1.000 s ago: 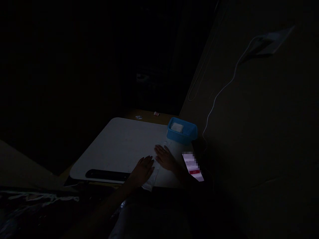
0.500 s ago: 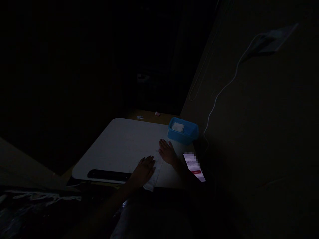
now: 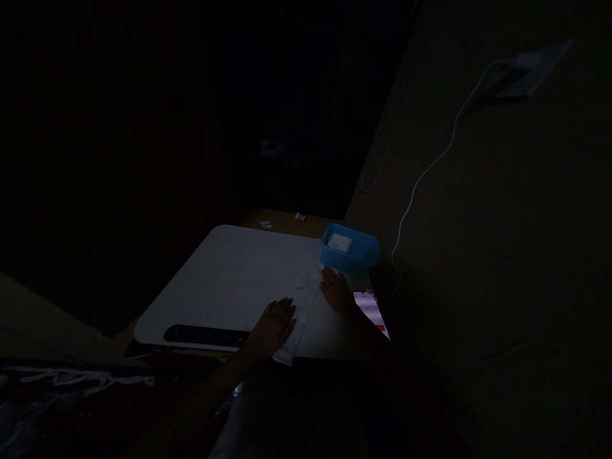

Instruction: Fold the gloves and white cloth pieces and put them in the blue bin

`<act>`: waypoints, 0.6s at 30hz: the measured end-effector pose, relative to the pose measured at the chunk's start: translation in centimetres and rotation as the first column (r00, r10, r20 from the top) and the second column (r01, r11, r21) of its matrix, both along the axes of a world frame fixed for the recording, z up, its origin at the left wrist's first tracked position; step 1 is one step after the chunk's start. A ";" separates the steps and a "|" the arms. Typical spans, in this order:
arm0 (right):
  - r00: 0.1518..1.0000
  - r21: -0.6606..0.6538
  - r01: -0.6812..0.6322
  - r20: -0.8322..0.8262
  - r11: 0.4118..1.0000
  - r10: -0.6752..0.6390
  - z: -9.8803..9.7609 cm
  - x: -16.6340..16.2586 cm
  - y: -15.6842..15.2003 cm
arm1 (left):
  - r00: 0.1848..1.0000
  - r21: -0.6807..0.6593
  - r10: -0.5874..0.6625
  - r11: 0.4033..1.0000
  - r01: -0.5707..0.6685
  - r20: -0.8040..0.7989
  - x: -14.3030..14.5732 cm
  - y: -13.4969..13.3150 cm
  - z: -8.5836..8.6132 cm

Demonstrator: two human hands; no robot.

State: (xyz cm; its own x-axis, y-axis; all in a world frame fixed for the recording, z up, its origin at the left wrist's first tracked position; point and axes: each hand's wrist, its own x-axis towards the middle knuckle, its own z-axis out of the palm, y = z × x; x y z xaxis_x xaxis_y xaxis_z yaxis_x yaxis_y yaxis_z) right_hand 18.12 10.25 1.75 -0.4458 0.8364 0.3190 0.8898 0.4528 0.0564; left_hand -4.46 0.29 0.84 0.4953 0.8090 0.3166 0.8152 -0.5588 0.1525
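Observation:
A strip of folded white cloth (image 3: 302, 309) lies on the white tabletop (image 3: 229, 274), its near end reaching the front edge. My left hand (image 3: 273, 328) rests flat on the cloth's left side, fingers stretched out. Beside the cloth's far right edge, my right hand (image 3: 335, 290) lies open with its palm down; whether its fingertips touch the cloth I cannot tell. Behind my right hand stands a blue plastic basket (image 3: 351, 258) holding a small white folded piece (image 3: 340, 243). The light is very dim.
A lit phone (image 3: 373, 312) lies right of my right forearm. A white cable (image 3: 415, 185) hangs from a wall socket (image 3: 526, 70). A dark slot (image 3: 205, 336) runs along the table's front. Beyond the table are a pinkish spool-like item (image 3: 299, 217) and a small pale scrap (image 3: 266, 224).
My right hand has moved off the cloth to the right, uncovering its far end. The left hand stays almost in place on the cloth.

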 end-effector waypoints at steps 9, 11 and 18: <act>0.970 -0.054 -0.240 0.011 0.969 0.241 0.0 -2.6 -2.7 | 1.000 0.015 -0.011 1.000 0.011 0.000 0.0 -0.1 0.4; 0.989 -0.058 -0.149 0.004 0.987 0.149 -0.1 -2.6 -1.9 | 1.000 0.012 -0.005 1.000 0.005 0.000 0.1 -0.1 0.5; 0.999 -0.035 -0.021 -0.032 0.999 0.020 0.0 -2.8 -0.5 | 1.000 -0.002 -0.001 1.000 0.001 -0.024 0.2 -0.2 0.9</act>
State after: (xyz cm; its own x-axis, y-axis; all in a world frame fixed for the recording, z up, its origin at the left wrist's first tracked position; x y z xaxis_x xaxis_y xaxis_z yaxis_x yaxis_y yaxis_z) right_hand 15.33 9.73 1.78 -0.4531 0.8383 0.3033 0.8815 0.4721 0.0122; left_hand -4.27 0.11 1.70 0.5032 0.8092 0.3034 0.8182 -0.5591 0.1341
